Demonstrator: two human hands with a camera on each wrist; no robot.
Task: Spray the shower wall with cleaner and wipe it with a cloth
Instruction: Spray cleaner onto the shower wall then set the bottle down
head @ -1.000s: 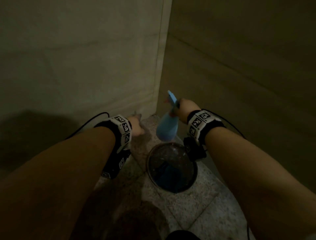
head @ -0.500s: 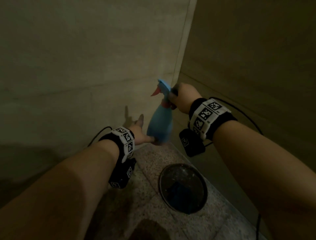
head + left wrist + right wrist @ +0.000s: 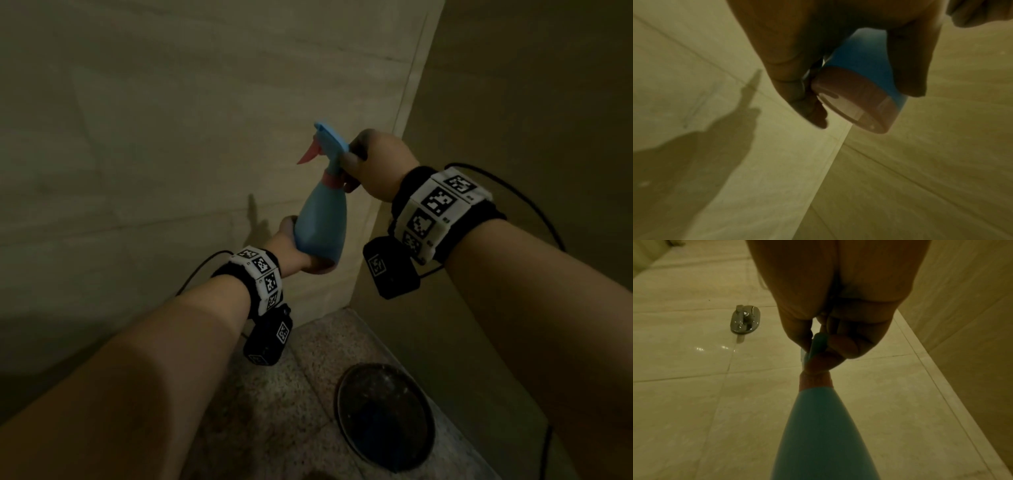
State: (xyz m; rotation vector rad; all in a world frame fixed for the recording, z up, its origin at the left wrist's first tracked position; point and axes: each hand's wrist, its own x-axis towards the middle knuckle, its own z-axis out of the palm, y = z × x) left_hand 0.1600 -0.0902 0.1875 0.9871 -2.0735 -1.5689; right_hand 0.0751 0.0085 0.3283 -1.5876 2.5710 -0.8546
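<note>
Bottle up since 1 s ago: spray bottle [image 3: 322, 219] raised from over the basin [image 3: 385, 418] to in front of the shower wall [image 3: 171, 137], left hand [image 3: 291, 246] now on its base.
Right hand [image 3: 375, 164] grips the neck below the pump head, fingers [image 3: 844, 345] curled round it, none on the pink trigger [image 3: 306, 156]. Left hand fingers [image 3: 803, 91] wrap the bottle's bottom end. Bottle roughly upright, nozzle facing the left wall near the corner. Basin sits on the speckled floor [image 3: 291, 394] below, dark inside. Chrome wall fitting [image 3: 745, 321] shows in right wrist view.
</note>
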